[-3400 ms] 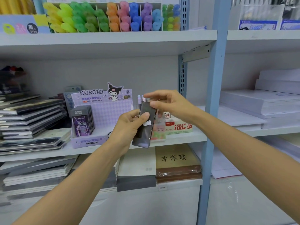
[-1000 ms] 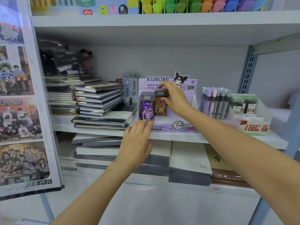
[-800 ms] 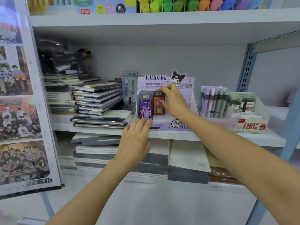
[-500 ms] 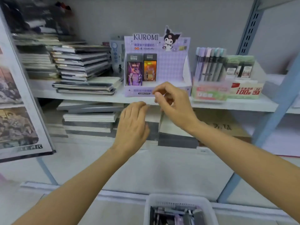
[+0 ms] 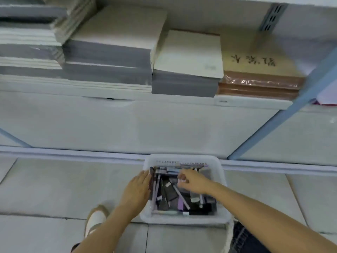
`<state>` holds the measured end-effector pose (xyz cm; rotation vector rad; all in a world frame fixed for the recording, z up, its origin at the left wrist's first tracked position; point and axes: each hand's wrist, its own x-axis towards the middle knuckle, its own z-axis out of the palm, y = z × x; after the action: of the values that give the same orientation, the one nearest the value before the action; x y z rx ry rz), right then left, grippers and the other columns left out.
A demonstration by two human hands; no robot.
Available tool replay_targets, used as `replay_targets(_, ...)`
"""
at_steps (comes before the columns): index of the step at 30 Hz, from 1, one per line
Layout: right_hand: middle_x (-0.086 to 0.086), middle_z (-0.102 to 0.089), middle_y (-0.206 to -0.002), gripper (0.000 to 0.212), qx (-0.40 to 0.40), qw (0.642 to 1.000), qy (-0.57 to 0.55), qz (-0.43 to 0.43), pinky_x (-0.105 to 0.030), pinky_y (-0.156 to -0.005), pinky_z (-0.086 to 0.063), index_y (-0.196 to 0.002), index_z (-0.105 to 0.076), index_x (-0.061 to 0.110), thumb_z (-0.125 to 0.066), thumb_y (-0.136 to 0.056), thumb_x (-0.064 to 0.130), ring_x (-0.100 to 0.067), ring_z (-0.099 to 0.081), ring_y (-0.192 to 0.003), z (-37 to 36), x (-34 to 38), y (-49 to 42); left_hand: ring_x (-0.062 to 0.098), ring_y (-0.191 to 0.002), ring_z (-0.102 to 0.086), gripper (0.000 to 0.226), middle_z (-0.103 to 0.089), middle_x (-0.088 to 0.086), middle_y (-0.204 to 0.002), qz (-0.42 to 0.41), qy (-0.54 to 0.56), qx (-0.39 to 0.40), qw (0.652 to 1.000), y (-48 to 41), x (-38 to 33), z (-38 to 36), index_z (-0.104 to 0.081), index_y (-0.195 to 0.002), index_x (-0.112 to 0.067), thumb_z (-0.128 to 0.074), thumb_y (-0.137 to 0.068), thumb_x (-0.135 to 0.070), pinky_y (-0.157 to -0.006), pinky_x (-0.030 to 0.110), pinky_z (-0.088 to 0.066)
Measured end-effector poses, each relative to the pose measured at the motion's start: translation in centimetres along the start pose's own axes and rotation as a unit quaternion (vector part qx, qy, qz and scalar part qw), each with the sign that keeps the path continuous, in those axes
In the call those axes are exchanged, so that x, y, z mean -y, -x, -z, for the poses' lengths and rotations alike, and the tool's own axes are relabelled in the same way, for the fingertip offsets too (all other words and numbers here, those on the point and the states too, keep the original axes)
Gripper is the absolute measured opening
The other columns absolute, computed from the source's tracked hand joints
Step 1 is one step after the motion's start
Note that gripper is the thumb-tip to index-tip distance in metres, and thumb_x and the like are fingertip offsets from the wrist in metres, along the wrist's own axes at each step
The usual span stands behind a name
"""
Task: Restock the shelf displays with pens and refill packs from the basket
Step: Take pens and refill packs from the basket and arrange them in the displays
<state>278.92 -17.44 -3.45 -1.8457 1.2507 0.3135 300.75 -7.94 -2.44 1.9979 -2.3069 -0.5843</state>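
Your left hand [image 5: 138, 187] at basket [image 5: 182, 219] 9 o'clock — fingers flat together, likely steadying; right hand [image 5: 193, 181] curled over packs [image 5: 169, 192] — grip unclear.

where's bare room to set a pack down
Bare floor tiles lie left of the white basket and right of it. Crowded: the basket, full of packs with the left hand and right hand inside; the shelf above, packed with paper stacks.
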Motion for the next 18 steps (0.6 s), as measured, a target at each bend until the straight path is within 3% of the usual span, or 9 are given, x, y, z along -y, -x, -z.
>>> replay_targets(2,-0.012,-0.048,-0.140,0.052,0.023,0.999,-0.042,-0.023,-0.036,-0.103,-0.042,-0.137,-0.042,0.008,-0.055,-0.096,0.038,-0.025,-0.050,-0.123,-2.9,-1.0,-0.7,0.020,-0.151,0.003,0.063,0.010,0.002,-0.161,0.020,0.007,0.031,0.999,0.6,0.9,-2.0,-0.003,-0.155,-0.011,-0.037,-0.104,-0.021,-0.120,0.028,-0.003)
replay_targets(6,-0.013,-0.021,-0.158,0.089,-0.013,0.995,-0.081,-0.057,-0.039,-0.115,-0.029,-0.151,-0.019,0.008,-0.057,-0.088,0.058,-0.028,-0.027,-0.143,-7.2,0.0,-2.4,0.029,-0.149,-0.005,0.060,-0.004,0.009,-0.160,-0.003,0.026,-0.004,1.000,0.8,1.6,-3.3,-0.023,-0.150,-0.002,-0.051,-0.098,-0.012,-0.119,0.037,-0.006)
replay_targets(8,-0.014,-0.038,-0.148,0.095,-0.053,0.994,-0.060,-0.073,-0.040,-0.106,-0.039,-0.146,-0.029,0.006,-0.062,-0.080,0.066,-0.030,-0.040,-0.134,-8.6,0.8,-3.2,0.029,-0.148,-0.005,0.057,-0.009,0.009,-0.160,-0.009,0.025,-0.017,0.999,0.7,1.8,-3.7,-0.027,-0.149,0.000,-0.051,-0.099,-0.014,-0.119,0.038,-0.007)
replay_targets(10,-0.010,-0.057,-0.128,0.080,-0.078,0.993,-0.045,-0.076,-0.038,-0.091,-0.048,-0.130,-0.044,0.008,-0.067,-0.077,0.063,-0.027,-0.055,-0.116,-9.6,1.4,-3.8,0.025,-0.149,0.002,0.057,-0.004,0.008,-0.161,-0.006,0.033,-0.018,0.999,0.5,1.8,-4.2,-0.024,-0.151,-0.003,-0.046,-0.101,-0.018,-0.119,0.032,-0.004)
replay_targets(12,-0.004,-0.064,-0.111,0.057,-0.067,0.990,-0.100,-0.066,-0.034,-0.081,-0.050,-0.116,-0.052,0.013,-0.073,-0.078,0.051,-0.023,-0.062,-0.102,-9.8,1.5,-4.3,0.019,-0.149,0.009,0.057,0.002,0.004,-0.162,-0.005,0.041,-0.017,0.999,0.5,2.0,-4.7,-0.020,-0.152,-0.007,-0.042,-0.102,-0.022,-0.120,0.026,-0.004)
replay_targets(14,-0.001,-0.064,-0.096,0.045,-0.039,0.983,-0.170,-0.055,-0.031,-0.074,-0.050,-0.108,-0.058,0.012,-0.076,-0.080,0.043,-0.019,-0.063,-0.090,-9.4,1.3,-4.4,0.017,-0.150,0.006,0.055,-0.001,0.002,-0.162,0.002,0.057,-0.018,0.998,0.6,2.2,-4.9,-0.024,-0.151,-0.008,-0.043,-0.102,-0.022,-0.121,0.029,-0.015)
replay_targets(18,0.000,-0.052,-0.075,0.034,-0.027,0.971,-0.234,-0.049,-0.028,-0.061,-0.035,-0.089,-0.063,0.007,-0.073,-0.083,0.039,-0.013,-0.049,-0.069,-7.4,0.0,-4.0,0.019,-0.150,-0.003,0.051,-0.010,0.004,-0.163,0.003,0.060,-0.024,0.998,0.5,2.4,-4.9,-0.035,-0.148,-0.006,-0.047,-0.100,-0.020,-0.117,0.034,-0.029)
